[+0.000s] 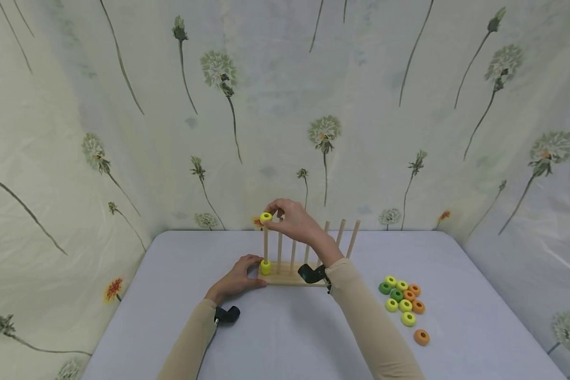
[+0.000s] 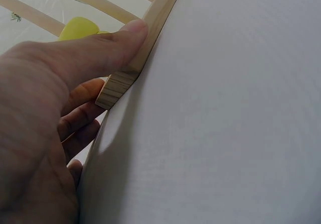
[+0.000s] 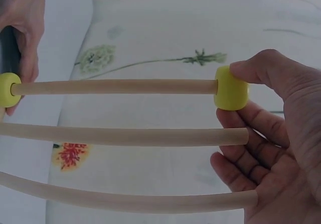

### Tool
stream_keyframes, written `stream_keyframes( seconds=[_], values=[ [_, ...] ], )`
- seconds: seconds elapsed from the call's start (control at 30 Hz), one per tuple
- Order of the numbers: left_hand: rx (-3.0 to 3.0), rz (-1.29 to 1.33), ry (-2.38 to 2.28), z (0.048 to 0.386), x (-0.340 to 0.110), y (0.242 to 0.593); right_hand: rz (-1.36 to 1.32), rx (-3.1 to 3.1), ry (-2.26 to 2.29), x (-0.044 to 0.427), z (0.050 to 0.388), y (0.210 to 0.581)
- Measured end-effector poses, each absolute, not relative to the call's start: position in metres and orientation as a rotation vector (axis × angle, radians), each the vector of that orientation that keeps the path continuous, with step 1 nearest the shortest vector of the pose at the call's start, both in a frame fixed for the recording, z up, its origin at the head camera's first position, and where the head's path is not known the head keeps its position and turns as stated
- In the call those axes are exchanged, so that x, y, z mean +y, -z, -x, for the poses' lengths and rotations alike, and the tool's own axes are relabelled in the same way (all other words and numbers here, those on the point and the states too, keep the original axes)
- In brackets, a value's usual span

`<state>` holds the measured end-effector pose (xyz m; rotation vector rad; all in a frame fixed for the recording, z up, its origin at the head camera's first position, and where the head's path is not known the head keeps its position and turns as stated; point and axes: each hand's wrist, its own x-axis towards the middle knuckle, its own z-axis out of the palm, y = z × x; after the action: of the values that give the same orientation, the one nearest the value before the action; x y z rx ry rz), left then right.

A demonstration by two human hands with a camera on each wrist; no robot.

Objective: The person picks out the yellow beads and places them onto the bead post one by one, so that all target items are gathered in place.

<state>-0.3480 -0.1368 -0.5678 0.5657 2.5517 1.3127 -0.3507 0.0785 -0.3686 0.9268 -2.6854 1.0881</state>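
Note:
A wooden base (image 1: 292,278) with several upright pegs stands on the table. My left hand (image 1: 236,278) grips its left end; in the left wrist view the thumb of that hand (image 2: 95,58) lies along the front edge, fingers behind. With thumb and fingers, my right hand (image 1: 296,224) pinches a yellow bead (image 1: 266,217) at the top of the leftmost peg (image 1: 266,243). The right wrist view shows that bead (image 3: 231,88) on the peg's tip, the hand (image 3: 281,123) around it. Yellow beading (image 1: 265,268) sits at the foot of the same peg.
Right of the base, loose beads lie grouped on the table: yellow (image 1: 391,305), green (image 1: 385,287) and orange (image 1: 418,306). One orange bead (image 1: 421,337) lies nearer the front. A flower-printed cloth (image 1: 275,105) hangs behind the table. The right forearm crosses before the right-hand pegs.

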Motion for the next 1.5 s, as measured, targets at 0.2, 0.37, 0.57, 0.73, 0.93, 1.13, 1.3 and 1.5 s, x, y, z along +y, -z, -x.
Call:
stream_keyframes(
  seconds=[0.2,0.37,0.57,0.73,0.93,1.13,1.3,1.5],
  values=[
    [2.547,-0.575,-1.321,0.3474,-0.1369,0.5683,-0.94,-2.697,-1.075,0.078,0.3533,0.3708],
    [2.548,-0.581,-1.318,0.3472,-0.1369,0.5693,-0.944,-2.7,-1.062,0.0783,0.3546,0.3718],
    [2.558,-0.608,-1.313,0.3473,-0.1366,0.5679,-0.967,-2.704,-1.009,0.0786,0.3565,0.3703],
    [2.573,-0.613,-1.294,0.348,-0.1366,0.5672,-0.99,-2.716,-0.971,0.0783,0.3573,0.3698],
    [2.576,-0.645,-1.291,0.3487,-0.1372,0.5671,-0.998,-2.725,-0.97,0.078,0.3564,0.3703],
    [2.563,-0.631,-1.296,0.3495,-0.1381,0.5679,-0.98,-2.731,-0.961,0.0785,0.356,0.3696],
    [2.554,-0.609,-1.291,0.3503,-0.1388,0.5685,-0.98,-2.734,-0.975,0.0794,0.3554,0.3693],
    [2.551,-0.597,-1.29,0.3508,-0.1387,0.5697,-0.975,-2.722,-0.981,0.0801,0.355,0.369]
  ],
)
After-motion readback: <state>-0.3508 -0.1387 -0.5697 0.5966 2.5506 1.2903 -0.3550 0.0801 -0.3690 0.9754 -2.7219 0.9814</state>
